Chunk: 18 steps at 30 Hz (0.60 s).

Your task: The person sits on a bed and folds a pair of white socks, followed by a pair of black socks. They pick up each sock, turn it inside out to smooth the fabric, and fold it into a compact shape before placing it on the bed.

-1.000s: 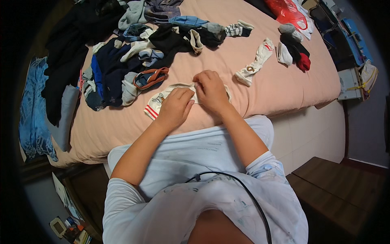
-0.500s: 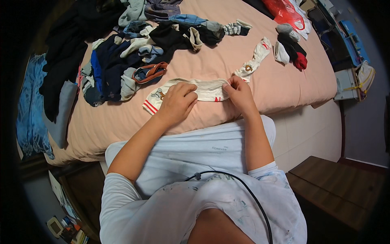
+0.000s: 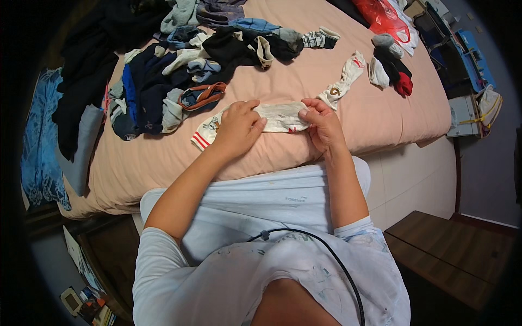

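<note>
A white sock [image 3: 279, 118] with red stripes at its cuff and a cartoon print lies stretched sideways on the bed in front of me. My left hand [image 3: 239, 127] lies over its middle, fingers closed on the fabric, hiding part of the print. At the toe end, my right hand [image 3: 322, 124] pinches the sock between thumb and fingers. A similar white sock [image 3: 342, 84] rests just beyond my right hand, its cartoon print showing.
A heap of dark and light socks [image 3: 157, 89] spreads across the bed's far left. Several rolled socks [image 3: 387, 65] and a red plastic bag [image 3: 387, 20] sit at the far right. The peach bedsheet [image 3: 288, 70] covers the bed; a brown wooden box [image 3: 440, 250] stands at the lower right.
My right hand has turned, its thumb and fingers now gripping the toe end, which appears pulled flatter. My left hand stays on the sock, slightly shifted.
</note>
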Motion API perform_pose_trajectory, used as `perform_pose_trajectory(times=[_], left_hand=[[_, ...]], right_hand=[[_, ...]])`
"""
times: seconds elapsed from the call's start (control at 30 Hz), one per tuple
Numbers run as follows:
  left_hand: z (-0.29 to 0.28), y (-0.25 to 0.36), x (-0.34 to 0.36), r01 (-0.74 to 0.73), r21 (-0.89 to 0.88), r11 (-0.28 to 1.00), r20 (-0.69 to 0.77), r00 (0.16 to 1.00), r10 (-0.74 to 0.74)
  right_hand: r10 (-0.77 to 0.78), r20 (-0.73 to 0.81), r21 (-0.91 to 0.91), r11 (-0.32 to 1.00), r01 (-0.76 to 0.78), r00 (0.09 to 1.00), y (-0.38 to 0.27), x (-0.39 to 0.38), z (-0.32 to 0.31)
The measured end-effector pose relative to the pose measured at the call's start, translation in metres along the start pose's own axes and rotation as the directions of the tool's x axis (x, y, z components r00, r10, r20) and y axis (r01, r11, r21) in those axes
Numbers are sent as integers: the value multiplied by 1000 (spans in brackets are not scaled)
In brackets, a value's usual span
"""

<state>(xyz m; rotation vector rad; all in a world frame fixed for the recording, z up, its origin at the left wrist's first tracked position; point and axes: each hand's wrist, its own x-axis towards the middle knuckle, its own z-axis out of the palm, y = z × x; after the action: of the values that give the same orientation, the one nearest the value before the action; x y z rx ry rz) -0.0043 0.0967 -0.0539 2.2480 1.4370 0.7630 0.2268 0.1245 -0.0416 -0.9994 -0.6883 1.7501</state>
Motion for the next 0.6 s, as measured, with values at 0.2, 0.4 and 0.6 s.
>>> perform_pose_trajectory(times=[0.2,0.4,0.6], left_hand=[[-10,19,9,-172,-249,953,-218,969,118],[-7,12,8,-227,-219,949,-148,969,198],[-1,8,6,-277,-189,942,-302,929,212]], right_hand=[[-52,236,-323,938,129,970,2,-13,21],[-210,431,-406,824,396,878,5,-26,29],[-454,507,-581,448,679,733,15,-28,19]])
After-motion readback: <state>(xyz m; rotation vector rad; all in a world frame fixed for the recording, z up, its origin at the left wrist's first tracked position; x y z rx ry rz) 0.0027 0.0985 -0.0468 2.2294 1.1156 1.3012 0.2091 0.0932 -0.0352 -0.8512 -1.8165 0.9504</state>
